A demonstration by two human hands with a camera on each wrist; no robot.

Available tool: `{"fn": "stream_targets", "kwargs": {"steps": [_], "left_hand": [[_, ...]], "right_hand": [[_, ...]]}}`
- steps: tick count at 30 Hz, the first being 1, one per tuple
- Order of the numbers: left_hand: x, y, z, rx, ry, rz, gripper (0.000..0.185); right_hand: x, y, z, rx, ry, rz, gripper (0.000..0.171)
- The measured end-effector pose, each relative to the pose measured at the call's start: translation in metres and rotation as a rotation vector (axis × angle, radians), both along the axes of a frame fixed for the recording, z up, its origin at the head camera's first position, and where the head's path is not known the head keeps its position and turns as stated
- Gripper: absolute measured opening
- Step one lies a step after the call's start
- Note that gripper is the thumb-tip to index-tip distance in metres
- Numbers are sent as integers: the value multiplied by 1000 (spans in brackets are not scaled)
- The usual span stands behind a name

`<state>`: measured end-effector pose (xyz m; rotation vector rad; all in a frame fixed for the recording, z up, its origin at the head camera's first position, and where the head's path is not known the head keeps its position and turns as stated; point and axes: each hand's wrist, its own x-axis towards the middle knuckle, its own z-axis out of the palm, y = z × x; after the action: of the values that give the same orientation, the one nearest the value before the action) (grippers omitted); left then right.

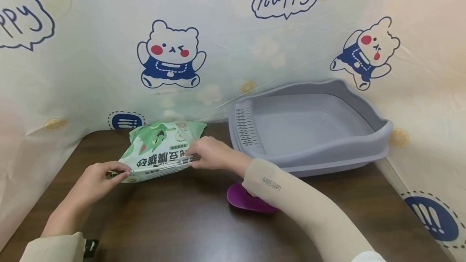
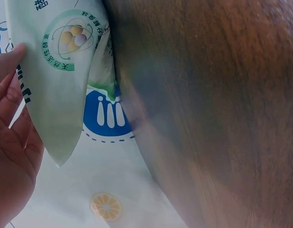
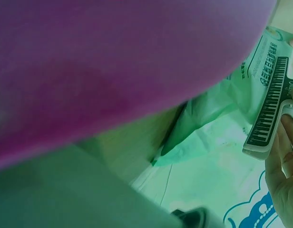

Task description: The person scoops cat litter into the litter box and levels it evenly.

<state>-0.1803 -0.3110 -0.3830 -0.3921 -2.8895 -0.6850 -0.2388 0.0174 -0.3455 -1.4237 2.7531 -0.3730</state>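
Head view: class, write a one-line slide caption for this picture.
Two hands, left hand and right hand, hold a green bag on a dark table beside a grey tray.

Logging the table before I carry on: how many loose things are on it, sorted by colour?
Green: 1, the litter bag, gripped by both hands
Grey: 1, the litter tray
Purple: 1, the scoop
Total: 3

dark wooden table [image 1: 174,221] with green bag [image 1: 160,148], grey tray [image 1: 378,132], purple scoop [image 1: 244,199]
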Motion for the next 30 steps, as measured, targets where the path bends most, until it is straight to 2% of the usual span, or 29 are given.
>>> {"fn": "stream_targets", "kwargs": {"steps": [14, 22, 30], "left_hand": [[-2, -2, -4, 11, 26, -6, 4], [1, -5, -9, 34, 28, -13, 5], [-4, -7, -10, 57, 63, -23, 7]], "right_hand": [[4, 19, 4, -50, 50, 30, 25], [8, 26, 9, 10, 85, 55, 23], [7, 37, 16, 3, 138, 96, 17]]}}
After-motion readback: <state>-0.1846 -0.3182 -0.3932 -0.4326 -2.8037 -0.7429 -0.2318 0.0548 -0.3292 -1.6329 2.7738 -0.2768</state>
